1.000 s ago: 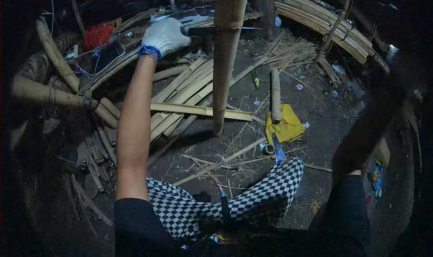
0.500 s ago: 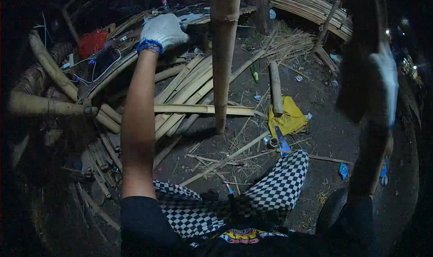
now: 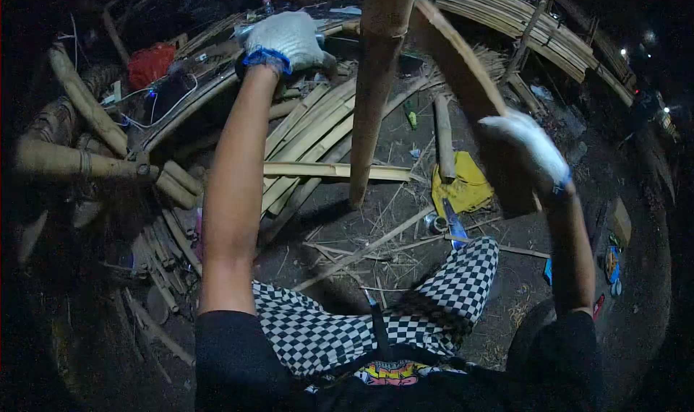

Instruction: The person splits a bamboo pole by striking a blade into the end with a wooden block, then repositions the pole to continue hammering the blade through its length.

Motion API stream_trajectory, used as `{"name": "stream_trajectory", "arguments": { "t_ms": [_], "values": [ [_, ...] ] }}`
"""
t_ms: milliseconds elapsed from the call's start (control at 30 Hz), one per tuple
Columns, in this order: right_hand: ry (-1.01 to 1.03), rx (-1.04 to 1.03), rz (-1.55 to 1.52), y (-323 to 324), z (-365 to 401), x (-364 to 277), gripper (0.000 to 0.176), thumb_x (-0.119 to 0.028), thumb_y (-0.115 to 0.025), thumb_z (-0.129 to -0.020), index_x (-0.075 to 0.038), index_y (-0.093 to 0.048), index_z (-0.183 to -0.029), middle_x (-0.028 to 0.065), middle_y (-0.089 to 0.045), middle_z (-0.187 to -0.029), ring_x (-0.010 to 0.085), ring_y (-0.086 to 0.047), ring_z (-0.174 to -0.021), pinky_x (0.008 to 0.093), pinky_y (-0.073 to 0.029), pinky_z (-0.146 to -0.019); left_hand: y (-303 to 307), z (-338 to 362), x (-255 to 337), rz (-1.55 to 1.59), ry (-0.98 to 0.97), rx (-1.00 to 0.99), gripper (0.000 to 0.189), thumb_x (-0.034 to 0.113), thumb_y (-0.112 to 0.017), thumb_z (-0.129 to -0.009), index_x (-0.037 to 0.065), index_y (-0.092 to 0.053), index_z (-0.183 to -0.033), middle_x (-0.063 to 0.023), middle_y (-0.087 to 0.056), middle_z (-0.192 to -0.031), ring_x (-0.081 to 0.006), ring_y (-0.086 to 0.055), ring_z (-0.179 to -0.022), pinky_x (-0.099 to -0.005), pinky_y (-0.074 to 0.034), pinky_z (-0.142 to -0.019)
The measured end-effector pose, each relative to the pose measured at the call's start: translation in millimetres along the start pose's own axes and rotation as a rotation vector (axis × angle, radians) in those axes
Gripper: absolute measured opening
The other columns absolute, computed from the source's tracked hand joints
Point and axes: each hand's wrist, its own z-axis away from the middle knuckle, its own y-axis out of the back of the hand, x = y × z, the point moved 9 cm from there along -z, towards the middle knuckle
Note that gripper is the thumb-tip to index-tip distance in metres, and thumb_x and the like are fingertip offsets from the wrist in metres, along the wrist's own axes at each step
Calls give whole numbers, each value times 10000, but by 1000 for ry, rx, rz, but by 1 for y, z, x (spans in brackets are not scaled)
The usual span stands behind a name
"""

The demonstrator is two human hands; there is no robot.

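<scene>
A bamboo pole (image 3: 376, 87) stands upright in front of me, tilted slightly, its hollow top end near the frame's upper edge. Left of it, my left hand (image 3: 285, 40), in a white glove with a blue cuff, is closed on a machete whose dark blade (image 3: 416, 55) reaches across at the pole; most of the blade is hard to see. My gloved right hand (image 3: 531, 148) grips a thick piece of split bamboo (image 3: 470, 72), blurred by motion. The upper end of this piece is close to the pole's right side.
Split bamboo strips (image 3: 311, 137) lie on the ground behind the pole. A yellow cloth (image 3: 463, 191) lies under a short bamboo length (image 3: 444, 137). A red bag (image 3: 150, 66) sits at the left near white cables. Long strips (image 3: 506, 32) are stacked at the back right.
My right hand has swung inward from the far right, bringing the split bamboo beside the pole. My left hand and the pole's top have shifted slightly right.
</scene>
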Motion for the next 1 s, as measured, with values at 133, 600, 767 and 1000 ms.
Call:
{"name": "stream_trajectory", "arguments": {
  "t_ms": [133,600,767,1000],
  "values": [
    [248,493,160,81,44,-80,352,-260,-575,-895,-35,-557,-1165,95,-632,-1019,158,-621,-875,311,-510,-752,3,-12,0,-33,-7,50,472,427,-700,-692,66,-711,-995,-182,-676,-1017,-332,-665,-921,-435,-529,-838],
    [-162,68,-204,-63,-27,115,296,-322,-618,-885,-31,-605,-940,7,-606,-790,90,-556,-683,257,-456,-595,13,-16,14,-86,-12,62,408,372,-719,-657,59,-726,-918,-192,-683,-969,-337,-677,-882,-426,-543,-811],
    [-44,229,-200,-82,24,158,393,-284,-633,-870,41,-588,-1085,78,-648,-902,152,-588,-797,316,-482,-738,9,6,-9,-76,-56,-63,487,527,-725,-668,98,-712,-897,-153,-683,-897,-343,-652,-834,-439,-516,-752],
    [-257,375,-217,-141,31,345,389,-292,-669,-808,31,-583,-1006,202,-647,-842,320,-625,-801,380,-484,-733,-23,60,-98,-21,-185,178,259,344,-742,-654,129,-642,-758,-127,-648,-737,-349,-611,-656,-391,-502,-633]
  ]
}}
